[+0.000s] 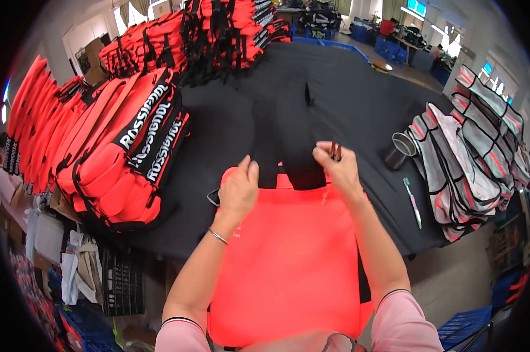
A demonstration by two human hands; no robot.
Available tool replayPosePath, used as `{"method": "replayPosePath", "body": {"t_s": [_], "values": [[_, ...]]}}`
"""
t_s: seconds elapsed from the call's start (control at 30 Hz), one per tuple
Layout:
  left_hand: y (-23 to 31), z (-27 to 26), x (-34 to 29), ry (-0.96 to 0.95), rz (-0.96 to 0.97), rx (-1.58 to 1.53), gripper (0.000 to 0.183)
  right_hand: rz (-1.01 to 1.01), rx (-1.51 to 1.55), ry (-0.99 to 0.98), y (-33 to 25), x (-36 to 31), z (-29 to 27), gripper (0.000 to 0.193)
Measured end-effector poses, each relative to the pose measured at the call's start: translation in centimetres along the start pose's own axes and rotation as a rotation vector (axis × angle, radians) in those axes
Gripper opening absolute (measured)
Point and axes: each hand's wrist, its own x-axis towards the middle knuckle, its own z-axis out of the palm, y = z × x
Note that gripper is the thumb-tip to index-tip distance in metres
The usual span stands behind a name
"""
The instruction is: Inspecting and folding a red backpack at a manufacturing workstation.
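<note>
A bright red bag (288, 264) lies flat in front of me, its upper edge on the black-covered table and its lower end against my body. Black straps (300, 158) run away from its top edge over the cloth. At the bag's upper left corner my left hand (240, 186) is closed, thumb against fingers; what it pinches, if anything, is too small to make out. Above the upper right corner my right hand (340, 169) curls round a small dark-red tool (335, 151), mostly hidden by the fingers. A black buckle or ring (213, 197) sticks out left of the bag.
Stacked red bags (115, 149) stand at the left, with more red bags (218, 35) piled at the back. Grey bags with black edging (467, 158) are heaped at the right. Beside them are a dark metal cup (398, 151) and a toothbrush (413, 202). Below left is a black crate (123, 281).
</note>
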Motion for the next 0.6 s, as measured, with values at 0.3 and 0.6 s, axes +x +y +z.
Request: {"method": "replayPosePath", "body": {"t_s": [0.3,0.6], "values": [[11.0,-9.8,7.1,0.467,0.012,-1.081,0.031,-0.068,-0.103,-0.194,0.4,-8.3,-0.8,0.02],[11.3,-5.7,-9.3,-0.562,0.209,-0.963,0.025,-0.153,0.133,-0.135,-6.2,-14.9,-4.4,0.012]]}}
